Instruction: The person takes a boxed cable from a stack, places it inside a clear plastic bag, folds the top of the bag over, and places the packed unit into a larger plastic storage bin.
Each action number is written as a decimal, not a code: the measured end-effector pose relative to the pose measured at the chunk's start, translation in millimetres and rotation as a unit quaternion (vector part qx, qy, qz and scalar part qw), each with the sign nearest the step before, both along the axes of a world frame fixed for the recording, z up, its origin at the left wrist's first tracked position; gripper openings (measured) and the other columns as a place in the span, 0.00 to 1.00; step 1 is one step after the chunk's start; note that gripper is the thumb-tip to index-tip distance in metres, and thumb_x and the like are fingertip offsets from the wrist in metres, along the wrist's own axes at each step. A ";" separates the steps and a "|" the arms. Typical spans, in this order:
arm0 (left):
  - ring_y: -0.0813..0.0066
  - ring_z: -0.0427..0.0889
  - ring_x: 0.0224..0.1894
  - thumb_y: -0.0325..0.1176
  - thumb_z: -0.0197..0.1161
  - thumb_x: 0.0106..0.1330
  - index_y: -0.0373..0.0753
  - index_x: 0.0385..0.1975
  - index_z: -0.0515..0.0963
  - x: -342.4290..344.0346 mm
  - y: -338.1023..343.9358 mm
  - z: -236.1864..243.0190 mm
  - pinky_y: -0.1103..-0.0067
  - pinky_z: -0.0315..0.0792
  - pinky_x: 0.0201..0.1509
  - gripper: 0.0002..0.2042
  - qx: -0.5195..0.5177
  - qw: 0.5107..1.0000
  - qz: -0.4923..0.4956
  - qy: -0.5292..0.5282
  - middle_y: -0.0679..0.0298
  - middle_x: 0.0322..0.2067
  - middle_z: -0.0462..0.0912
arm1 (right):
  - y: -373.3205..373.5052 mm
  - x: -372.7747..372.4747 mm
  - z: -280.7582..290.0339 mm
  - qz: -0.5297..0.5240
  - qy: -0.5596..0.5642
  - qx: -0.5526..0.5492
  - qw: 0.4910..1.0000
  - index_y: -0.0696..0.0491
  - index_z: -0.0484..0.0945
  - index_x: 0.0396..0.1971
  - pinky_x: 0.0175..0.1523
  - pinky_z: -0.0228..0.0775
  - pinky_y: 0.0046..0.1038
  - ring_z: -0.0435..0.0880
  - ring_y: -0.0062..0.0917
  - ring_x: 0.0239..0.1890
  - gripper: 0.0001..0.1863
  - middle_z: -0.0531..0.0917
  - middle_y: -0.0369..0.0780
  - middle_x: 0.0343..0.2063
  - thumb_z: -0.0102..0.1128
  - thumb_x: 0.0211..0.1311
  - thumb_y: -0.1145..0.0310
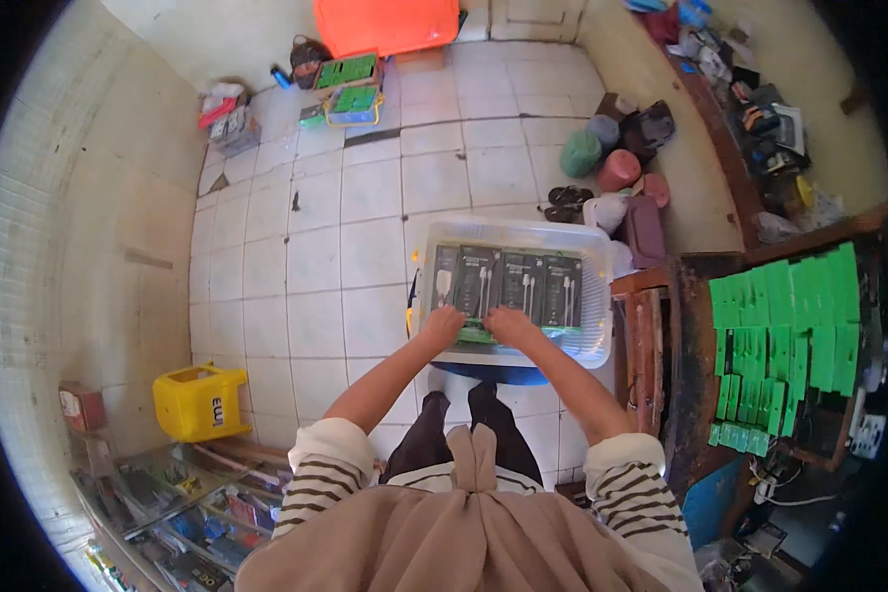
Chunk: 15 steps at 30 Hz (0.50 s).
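A clear plastic bin (594,345) stands in front of me on a blue stool (493,374). Inside it a row of black flat boxes (508,281) with white cables pictured on them stands upright, and green boxes show beneath them. My left hand (442,325) and my right hand (511,325) reach into the bin side by side, fingers on the near edge of the black boxes. Whether either hand grips a box is hidden by the fingers.
A wooden table (696,345) at my right carries many green boxes (784,335). A yellow crate (199,401) stands at the left by a shelf of goods. Far across the tiled floor lie an orange lid (387,24) and trays of green boxes (348,84). Pots and sandals sit by the right wall.
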<state>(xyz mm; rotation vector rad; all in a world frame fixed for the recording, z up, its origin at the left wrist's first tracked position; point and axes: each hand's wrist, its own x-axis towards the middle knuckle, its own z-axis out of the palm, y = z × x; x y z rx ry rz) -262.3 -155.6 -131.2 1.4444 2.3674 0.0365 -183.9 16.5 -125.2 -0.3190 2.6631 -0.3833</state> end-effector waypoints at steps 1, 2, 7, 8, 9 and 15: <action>0.57 0.77 0.34 0.37 0.59 0.50 0.37 0.24 0.76 -2.5 -7.8 -3.3 0.68 0.72 0.38 0.09 0.037 0.999 0.012 -0.021 0.55 0.25 0.77 | -0.5 0.5 7.9 -0.045 -0.057 -0.024 0.997 0.50 0.75 0.37 0.40 0.72 0.37 0.76 0.37 0.39 0.12 0.76 0.43 0.35 0.56 0.50 0.68; 0.56 0.78 0.35 0.39 0.60 0.50 0.37 0.26 0.77 -8.1 -12.8 -6.8 0.67 0.73 0.38 0.11 -0.003 0.999 0.011 -0.037 0.55 0.29 0.78 | 1.8 3.4 12.9 -0.054 -0.044 -0.014 0.997 0.50 0.75 0.37 0.40 0.72 0.37 0.76 0.37 0.39 0.12 0.76 0.43 0.35 0.56 0.50 0.68; 0.53 0.78 0.36 0.47 0.61 0.52 0.36 0.37 0.75 -10.2 20.7 45.6 0.67 0.72 0.41 0.20 0.050 0.988 0.077 -0.128 0.51 0.33 0.79 | 31.1 58.3 75.7 -0.353 0.165 -0.274 0.879 0.50 0.74 0.42 0.39 0.70 0.31 0.76 0.36 0.34 0.13 0.76 0.43 0.32 0.54 0.56 0.67; 0.55 0.79 0.35 0.45 0.60 0.54 0.36 0.38 0.75 -4.5 27.5 56.1 0.68 0.73 0.40 0.19 0.118 0.975 0.089 -0.168 0.52 0.33 0.79 | 32.4 73.8 99.6 -0.375 0.190 -0.261 0.869 0.50 0.74 0.42 0.39 0.70 0.31 0.76 0.36 0.34 0.13 0.76 0.43 0.32 0.54 0.56 0.67; 0.58 0.80 0.35 0.43 0.60 0.55 0.36 0.40 0.74 0.9 35.9 67.2 0.70 0.73 0.40 0.18 0.180 0.956 0.094 -0.212 0.53 0.33 0.80 | 32.0 90.4 120.2 -0.409 0.229 -0.269 0.841 0.50 0.74 0.42 0.37 0.70 0.30 0.77 0.33 0.32 0.13 0.76 0.43 0.31 0.53 0.56 0.68; 0.69 0.80 0.34 0.35 0.56 0.61 0.34 0.42 0.73 91.0 120.8 130.4 0.77 0.73 0.40 0.14 0.316 0.863 0.010 -0.395 0.57 0.35 0.80 | 15.5 211.8 140.3 -0.597 0.356 -0.187 0.694 0.51 0.75 0.39 0.34 0.70 0.25 0.78 0.24 0.29 0.10 0.78 0.40 0.30 0.52 0.57 0.71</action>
